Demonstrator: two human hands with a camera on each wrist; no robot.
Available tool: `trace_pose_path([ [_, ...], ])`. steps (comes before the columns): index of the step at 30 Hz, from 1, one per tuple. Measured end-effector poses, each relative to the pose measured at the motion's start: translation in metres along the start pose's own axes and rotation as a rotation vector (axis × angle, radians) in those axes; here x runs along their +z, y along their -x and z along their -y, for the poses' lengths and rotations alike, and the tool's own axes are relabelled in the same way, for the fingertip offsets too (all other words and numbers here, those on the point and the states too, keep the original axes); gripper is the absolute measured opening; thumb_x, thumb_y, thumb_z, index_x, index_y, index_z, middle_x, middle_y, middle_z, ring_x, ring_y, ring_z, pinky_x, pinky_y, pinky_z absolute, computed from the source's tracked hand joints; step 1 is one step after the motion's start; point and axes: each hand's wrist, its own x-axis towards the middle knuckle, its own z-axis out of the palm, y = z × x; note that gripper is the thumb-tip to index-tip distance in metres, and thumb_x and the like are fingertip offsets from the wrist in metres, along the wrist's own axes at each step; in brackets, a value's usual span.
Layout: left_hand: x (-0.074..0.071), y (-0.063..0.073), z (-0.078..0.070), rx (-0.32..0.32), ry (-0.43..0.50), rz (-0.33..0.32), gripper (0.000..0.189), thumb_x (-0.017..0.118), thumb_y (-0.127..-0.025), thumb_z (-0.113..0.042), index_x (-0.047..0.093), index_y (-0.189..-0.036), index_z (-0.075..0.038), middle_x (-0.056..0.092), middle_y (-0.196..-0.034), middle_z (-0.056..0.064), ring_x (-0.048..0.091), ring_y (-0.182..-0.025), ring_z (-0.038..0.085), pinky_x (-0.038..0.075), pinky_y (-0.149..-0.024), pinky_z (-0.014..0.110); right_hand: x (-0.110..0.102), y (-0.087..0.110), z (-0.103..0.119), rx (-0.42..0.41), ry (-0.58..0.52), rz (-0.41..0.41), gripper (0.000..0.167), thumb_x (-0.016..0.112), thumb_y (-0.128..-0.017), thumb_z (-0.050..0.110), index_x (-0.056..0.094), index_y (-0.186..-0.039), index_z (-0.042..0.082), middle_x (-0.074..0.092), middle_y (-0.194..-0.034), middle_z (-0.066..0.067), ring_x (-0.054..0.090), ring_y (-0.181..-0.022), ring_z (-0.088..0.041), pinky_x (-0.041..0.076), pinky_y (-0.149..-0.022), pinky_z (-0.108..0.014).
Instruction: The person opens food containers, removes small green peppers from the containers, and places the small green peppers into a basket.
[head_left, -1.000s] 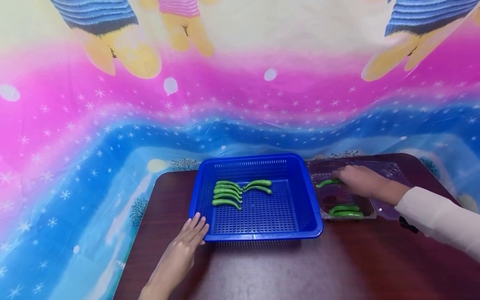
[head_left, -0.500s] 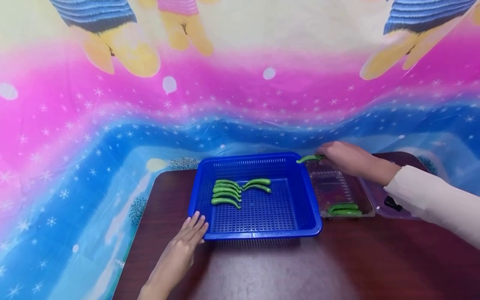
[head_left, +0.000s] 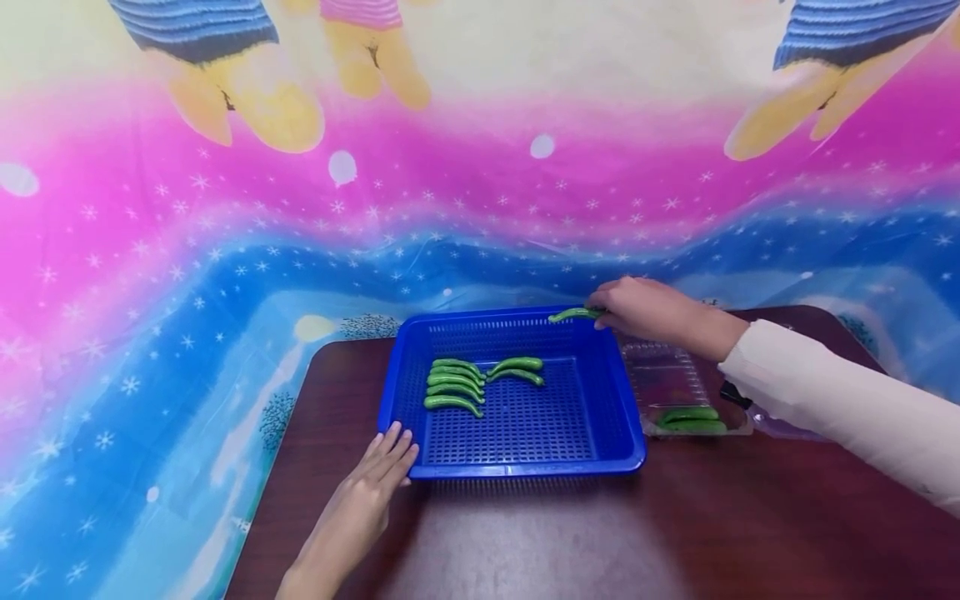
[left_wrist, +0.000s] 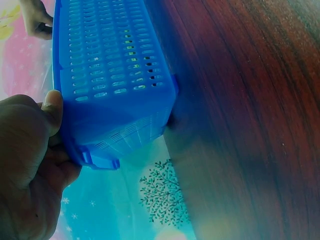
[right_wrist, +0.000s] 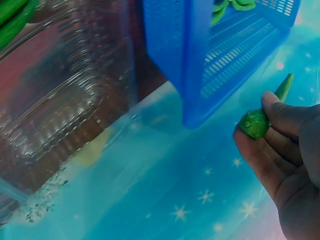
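Note:
In the head view a blue plastic basket [head_left: 506, 472] stands on the table, its perforated floor showing. My left hand [head_left: 356, 504] holds the basket's near left corner; the left wrist view shows the thumb [left_wrist: 53, 107] against the rim. Above the basket's far right rim, my right hand [head_left: 652, 312] pinches a green chili pepper [head_left: 573, 314] between thumb and fingers. Its thick end [right_wrist: 255, 123] faces the right wrist camera. Several green chili peppers [head_left: 454, 403] lie in a row on the basket's left side, and two more [head_left: 517, 364] lie beside them.
Right of the basket sits a clear plastic container [head_left: 663, 367] with two green chili peppers [head_left: 690, 421] at its near end. A dark wooden table [head_left: 540, 542] bears everything. Behind it hangs a colourful printed cloth [head_left: 480, 192].
My right hand has lifted the green chili pepper out of the clear container and carried it left to the basket's far rim. The left hand has stayed on the basket's corner.

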Motion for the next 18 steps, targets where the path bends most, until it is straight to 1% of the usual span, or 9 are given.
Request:
trace_pose_path([
  [3,0.0,0.0,0.0,0.004,0.004,-0.01,0.062,0.02,-0.114,-0.028,0.073,-0.122,0.003,0.071,-0.129,0.02,0.063,-0.129,0.037,0.022,-0.131,0.028,0.001,-0.007,0.007,-0.007,-0.014,0.014,0.015,0.075,-0.094,0.013,0.074,-0.108,0.006,0.074,-0.096,-0.004,0.069,-0.08,-0.011,0.066,-0.074,-0.034],
  [6,0.0,0.0,0.0,0.005,0.003,-0.014,0.062,0.02,-0.114,-0.028,0.073,-0.122,0.003,0.071,-0.129,0.02,0.064,-0.128,0.038,0.021,-0.131,0.028,0.001,-0.015,0.013,-0.03,-0.026,0.016,0.012,0.074,-0.095,0.014,0.073,-0.104,0.007,0.073,-0.093,-0.002,0.066,-0.076,-0.008,0.064,-0.071,-0.032],
  [9,-0.001,0.0,0.0,0.001,-0.001,-0.011,0.063,0.019,-0.114,-0.029,0.073,-0.121,0.003,0.071,-0.128,0.019,0.064,-0.128,0.037,0.02,-0.131,0.027,0.004,-0.023,0.019,-0.063,-0.051,0.012,0.006,0.074,-0.095,0.013,0.072,-0.098,0.008,0.069,-0.085,0.001,0.061,-0.07,-0.006,0.06,-0.067,-0.03],
  [10,-0.001,0.0,0.0,0.001,-0.002,-0.01,0.063,0.018,-0.114,-0.029,0.073,-0.121,0.003,0.071,-0.128,0.019,0.064,-0.128,0.037,0.02,-0.131,0.027,0.005,-0.026,0.021,-0.075,-0.06,0.008,0.006,0.074,-0.095,0.013,0.072,-0.098,0.008,0.069,-0.085,0.001,0.061,-0.07,-0.005,0.06,-0.068,-0.031],
  [15,0.0,0.0,0.0,0.004,-0.003,-0.008,0.063,0.019,-0.114,-0.028,0.073,-0.121,0.003,0.072,-0.128,0.019,0.064,-0.128,0.037,0.021,-0.131,0.028,0.013,-0.039,0.033,-0.097,-0.076,0.015,0.011,0.075,-0.094,0.013,0.073,-0.103,0.007,0.071,-0.09,-0.001,0.064,-0.075,-0.007,0.063,-0.072,-0.031],
  [18,0.001,0.0,0.0,0.006,0.0,-0.01,0.062,0.02,-0.114,-0.028,0.073,-0.121,0.003,0.072,-0.128,0.019,0.064,-0.128,0.037,0.025,-0.13,0.031,0.02,-0.046,0.04,-0.099,-0.073,0.028,0.012,0.077,-0.093,0.012,0.073,-0.101,0.005,0.071,-0.089,-0.003,0.063,-0.073,-0.009,0.061,-0.067,-0.029],
])
